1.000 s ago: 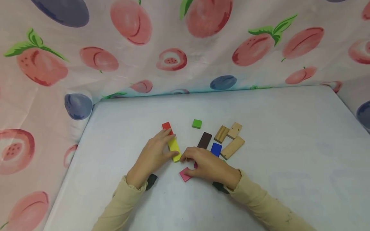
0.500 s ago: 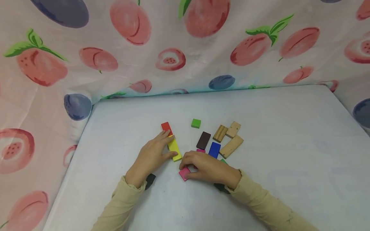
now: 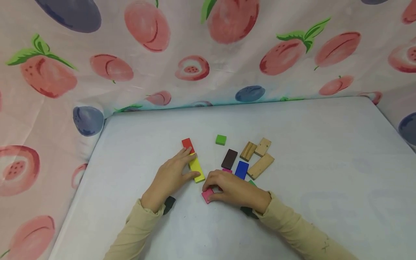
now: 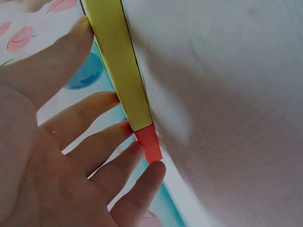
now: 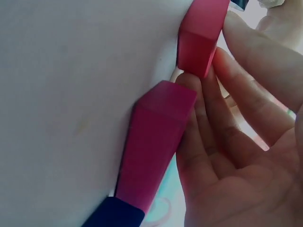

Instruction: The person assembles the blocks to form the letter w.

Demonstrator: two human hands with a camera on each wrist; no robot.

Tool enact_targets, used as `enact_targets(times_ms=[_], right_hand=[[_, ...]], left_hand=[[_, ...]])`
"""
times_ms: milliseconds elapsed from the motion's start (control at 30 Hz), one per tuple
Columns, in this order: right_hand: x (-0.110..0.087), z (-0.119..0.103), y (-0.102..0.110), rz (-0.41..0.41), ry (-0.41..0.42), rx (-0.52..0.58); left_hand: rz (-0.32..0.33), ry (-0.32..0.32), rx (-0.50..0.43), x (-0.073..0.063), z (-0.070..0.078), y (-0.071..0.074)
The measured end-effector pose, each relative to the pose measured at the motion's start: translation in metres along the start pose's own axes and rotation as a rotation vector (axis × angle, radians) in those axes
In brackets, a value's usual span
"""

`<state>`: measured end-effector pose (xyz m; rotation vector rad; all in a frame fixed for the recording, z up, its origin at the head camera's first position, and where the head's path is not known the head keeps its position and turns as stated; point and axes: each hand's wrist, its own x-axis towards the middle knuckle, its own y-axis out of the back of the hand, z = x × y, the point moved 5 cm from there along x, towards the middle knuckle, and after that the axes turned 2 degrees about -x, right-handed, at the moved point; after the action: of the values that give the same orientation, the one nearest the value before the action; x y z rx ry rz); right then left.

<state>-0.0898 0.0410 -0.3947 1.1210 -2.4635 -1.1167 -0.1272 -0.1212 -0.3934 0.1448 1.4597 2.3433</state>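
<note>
My left hand (image 3: pixel 172 171) lies with its fingers spread over a line of two blocks. In the left wrist view, its thumb and index finger touch the long yellow block (image 4: pixel 120 66), while other fingertips reach the red block (image 4: pixel 149 144) end to end with it. My right hand (image 3: pixel 238 187) pinches a small pink block (image 3: pixel 208 195) on the table, just below the yellow block's near end. A longer magenta block (image 5: pixel 154 142) lies beside that hand's fingers in the right wrist view; from the head it is mostly hidden.
Beyond the right hand are a dark brown block (image 3: pixel 229 159), a blue block (image 3: pixel 241 170) and several plain wooden blocks (image 3: pixel 261 166). A green block (image 3: pixel 221 140) sits farther back. Dark wrist pieces (image 3: pixel 169 204) show at the cuffs. Fruit-print cloth (image 3: pixel 227 65) rises behind the white table (image 3: pixel 156 126).
The right hand's fingers have drawn in around the small pink block, uncovering more of the brown block. My left hand has stayed on the yellow and red blocks.
</note>
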Motion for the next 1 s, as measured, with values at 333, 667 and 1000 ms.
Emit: enact_targets(times_ms=[333,667,1000], right_hand=[[0.0002,0.0038,0.0022,0.069,-0.004,-0.011],[0.0019,0.0067,0.0042,0.149,-0.055,-0.034],[0.0069,0.0061,0.005,0.174,-0.129,-0.034]], left_hand=[[0.026,-0.001,0.008,-0.0009,-0.0001,-0.0001],[0.028,0.014,-0.013,0.0,0.0019,-0.0013],[0.023,0.019,-0.016,-0.001,0.0004,-0.0015]])
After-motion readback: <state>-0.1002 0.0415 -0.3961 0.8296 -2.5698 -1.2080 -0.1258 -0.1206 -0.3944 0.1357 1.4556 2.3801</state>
